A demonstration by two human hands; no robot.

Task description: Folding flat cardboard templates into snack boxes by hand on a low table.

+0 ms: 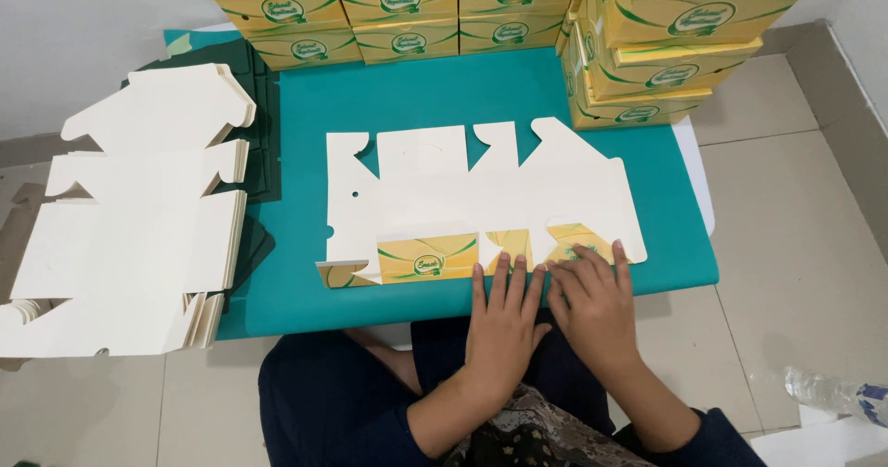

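Both hands [550, 314] pressing folded flaps — flat carton blank [481, 199], teal table [444, 88]

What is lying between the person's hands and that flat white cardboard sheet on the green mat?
Nothing visible. The left hand and right hand already rest with their fingers directly on the near folded edge of the cardboard sheet.

Just the one head cam here, looking steeply down from above the teal bench [592, 97], pretty close; its near edge sits toward the wearer, stacked yellow boxes [398, 9] along the far edge.
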